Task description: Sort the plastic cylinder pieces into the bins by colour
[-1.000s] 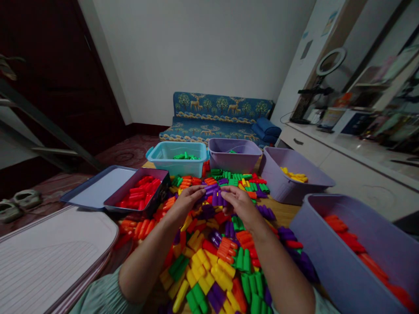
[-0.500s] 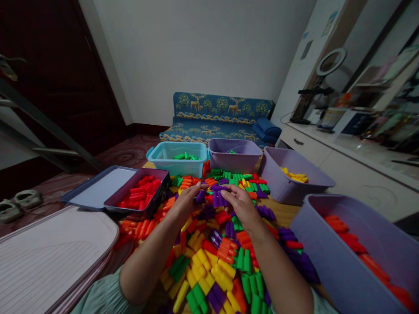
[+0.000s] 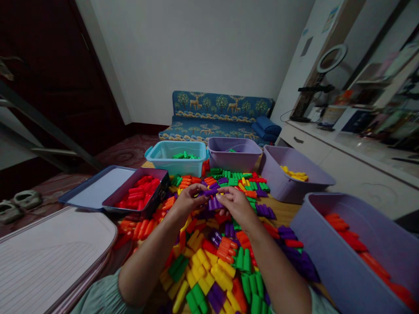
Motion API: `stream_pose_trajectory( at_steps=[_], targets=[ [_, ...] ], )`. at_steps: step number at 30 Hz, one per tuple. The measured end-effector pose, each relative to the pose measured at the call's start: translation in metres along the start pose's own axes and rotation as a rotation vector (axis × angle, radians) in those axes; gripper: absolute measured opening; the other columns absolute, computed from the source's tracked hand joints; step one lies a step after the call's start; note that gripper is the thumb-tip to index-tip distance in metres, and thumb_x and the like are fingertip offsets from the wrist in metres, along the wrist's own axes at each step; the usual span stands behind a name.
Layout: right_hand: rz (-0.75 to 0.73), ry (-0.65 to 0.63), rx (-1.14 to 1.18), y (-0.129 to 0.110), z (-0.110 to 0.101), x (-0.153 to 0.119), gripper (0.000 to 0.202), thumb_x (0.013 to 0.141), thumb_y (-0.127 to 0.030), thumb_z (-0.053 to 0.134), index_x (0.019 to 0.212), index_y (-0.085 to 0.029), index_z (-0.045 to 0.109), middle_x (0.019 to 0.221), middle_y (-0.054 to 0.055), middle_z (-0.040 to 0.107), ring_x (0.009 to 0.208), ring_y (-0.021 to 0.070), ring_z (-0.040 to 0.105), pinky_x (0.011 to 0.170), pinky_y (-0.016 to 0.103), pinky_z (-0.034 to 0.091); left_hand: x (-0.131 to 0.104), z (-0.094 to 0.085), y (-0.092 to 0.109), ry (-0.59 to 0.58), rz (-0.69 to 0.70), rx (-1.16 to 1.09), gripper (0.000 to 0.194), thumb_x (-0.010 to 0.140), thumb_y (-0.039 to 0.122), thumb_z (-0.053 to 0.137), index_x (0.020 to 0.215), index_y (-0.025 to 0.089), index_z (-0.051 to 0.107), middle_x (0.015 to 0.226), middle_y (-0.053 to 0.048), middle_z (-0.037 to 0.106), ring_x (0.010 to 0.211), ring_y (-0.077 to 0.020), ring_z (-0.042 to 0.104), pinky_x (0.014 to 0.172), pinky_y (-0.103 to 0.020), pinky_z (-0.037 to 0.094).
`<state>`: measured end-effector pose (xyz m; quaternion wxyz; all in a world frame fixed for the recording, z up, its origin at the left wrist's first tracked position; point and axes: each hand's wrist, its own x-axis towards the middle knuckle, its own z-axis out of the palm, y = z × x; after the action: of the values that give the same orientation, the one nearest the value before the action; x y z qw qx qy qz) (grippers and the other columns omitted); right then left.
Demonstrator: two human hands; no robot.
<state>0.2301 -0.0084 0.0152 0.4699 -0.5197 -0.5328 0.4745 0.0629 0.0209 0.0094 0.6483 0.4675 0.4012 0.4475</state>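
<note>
My left hand (image 3: 189, 200) and my right hand (image 3: 236, 204) meet above a heap of bright plastic tube-shaped pieces. Between them is a row of purple plastic tubes (image 3: 214, 203), pinched by the right thumb and fingers. The left fingers close on a slim purple tube (image 3: 209, 192) at the upper edge of that row. Whether the two are joined cannot be made out. Below the hands lie yellow tubes (image 3: 200, 261), green tubes (image 3: 242, 260) and orange tubes (image 3: 227, 250), many side by side in small groups.
A turquoise bin (image 3: 178, 167) with green pieces and a purple bin (image 3: 234, 162) stand at the back. To the right are a bin (image 3: 288, 192) with yellow pieces and a larger bin (image 3: 330, 244) with red-orange ones. An open case (image 3: 109, 203) of red pieces lies left, near a pale chair-like surface (image 3: 59, 257).
My left hand has moved right, bringing its purple tube against the purple row in my right hand. The right hand has stayed nearly in place.
</note>
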Motion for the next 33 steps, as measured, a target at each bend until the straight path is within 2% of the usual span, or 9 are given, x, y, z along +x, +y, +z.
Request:
stream_pose_trajectory(
  at_steps=[4, 8, 13, 17, 21, 23, 25, 28, 33],
  targets=[
    [0.013, -0.009, -0.004, 0.002, 0.001, 0.001, 0.030, 0.076, -0.034, 0.057, 0.100, -0.016, 0.059, 0.056, -0.005, 0.059, 0.038, 0.0082, 0.053, 0.036, 0.017, 0.033, 0.000, 0.001, 0.003, 0.039, -0.007, 0.012, 0.038, 0.053, 0.027, 0.080, 0.082, 0.018, 0.057, 0.079, 0.003, 0.063, 0.059, -0.0088, 0.056, 0.051, -0.019, 0.044],
    [0.033, 0.046, -0.024, 0.002, -0.005, 0.004, 0.026, 0.074, -0.033, 0.056, 0.092, -0.016, 0.063, 0.061, -0.003, 0.061, 0.042, 0.0090, 0.053, 0.040, 0.019, 0.037, 0.001, -0.003, 0.008, 0.078, -0.003, 0.162, 0.024, 0.063, 0.030, 0.066, 0.082, 0.019, 0.058, 0.060, 0.004, 0.058, 0.048, -0.0093, 0.049, 0.042, -0.018, 0.031],
    [-0.071, 0.133, -0.148, 0.001, -0.020, 0.006, 0.026, 0.074, -0.041, 0.059, 0.074, -0.015, 0.064, 0.065, 0.001, 0.064, 0.061, 0.0139, 0.059, 0.054, 0.023, 0.042, 0.004, -0.017, 0.009, 0.004, 0.151, 0.661, 0.018, 0.064, 0.025, 0.058, 0.077, 0.016, 0.066, 0.057, 0.002, 0.055, 0.053, -0.0118, 0.048, 0.050, -0.022, 0.032],
    [-0.068, 0.017, -0.451, 0.006, -0.030, 0.005, 0.025, 0.075, -0.041, 0.060, 0.073, -0.017, 0.068, 0.069, 0.002, 0.067, 0.067, 0.0168, 0.061, 0.059, 0.026, 0.042, -0.001, -0.019, 0.007, -0.061, 0.210, 1.104, 0.025, 0.067, 0.033, 0.064, 0.084, 0.017, 0.071, 0.067, -0.003, 0.062, 0.063, -0.0177, 0.055, 0.057, -0.026, 0.034],
    [-0.069, 0.131, -0.806, 0.011, -0.038, 0.008, 0.021, 0.072, -0.032, 0.065, 0.086, -0.018, 0.071, 0.083, 0.005, 0.070, 0.077, 0.0190, 0.063, 0.067, 0.028, 0.045, -0.006, -0.012, 0.007, 0.169, 0.279, 1.284, 0.052, 0.071, 0.032, 0.067, 0.121, 0.023, 0.059, 0.087, -0.006, 0.068, 0.081, -0.0234, 0.060, 0.066, -0.027, 0.038],
    [-0.086, 0.245, -0.869, 0.011, -0.045, 0.011, 0.029, 0.074, -0.029, 0.064, 0.100, -0.016, 0.069, 0.098, 0.008, 0.069, 0.076, 0.0170, 0.063, 0.072, 0.028, 0.046, -0.007, -0.009, 0.009, 0.241, 0.292, 1.328, 0.049, 0.075, 0.027, 0.063, 0.123, 0.025, 0.058, 0.094, -0.007, 0.068, 0.087, -0.0237, 0.061, 0.069, -0.028, 0.038],
    [-0.090, 0.305, -0.917, 0.008, -0.053, 0.012, 0.033, 0.076, -0.026, 0.062, 0.106, -0.015, 0.066, 0.106, 0.010, 0.067, 0.074, 0.0153, 0.064, 0.074, 0.027, 0.046, -0.008, -0.007, 0.011, 0.191, 0.300, 1.344, 0.033, 0.078, 0.028, 0.060, 0.110, 0.026, 0.066, 0.095, -0.006, 0.068, 0.087, -0.0230, 0.061, 0.071, -0.028, 0.039],
    [-0.033, 0.281, -1.050, 0.005, -0.068, 0.010, 0.027, 0.075, -0.023, 0.063, 0.101, -0.018, 0.068, 0.103, 0.008, 0.070, 0.084, 0.0188, 0.065, 0.075, 0.029, 0.045, -0.009, -0.006, 0.012, 0.003, 0.301, 1.329, 0.022, 0.074, 0.035, 0.066, 0.093, 0.026, 0.072, 0.090, -0.006, 0.068, 0.082, -0.0225, 0.061, 0.068, -0.028, 0.040],
    [0.109, 0.135, -1.178, 0.002, -0.084, 0.001, 0.035, 0.066, -0.024, 0.072, 0.101, -0.025, 0.070, 0.100, 0.005, 0.072, 0.091, 0.0214, 0.066, 0.074, 0.029, 0.044, -0.016, -0.002, 0.010, -0.177, 0.290, 1.385, 0.048, 0.059, 0.038, 0.079, 0.106, 0.030, 0.070, 0.101, -0.007, 0.064, 0.090, -0.0263, 0.060, 0.075, -0.031, 0.042]
  ],
)
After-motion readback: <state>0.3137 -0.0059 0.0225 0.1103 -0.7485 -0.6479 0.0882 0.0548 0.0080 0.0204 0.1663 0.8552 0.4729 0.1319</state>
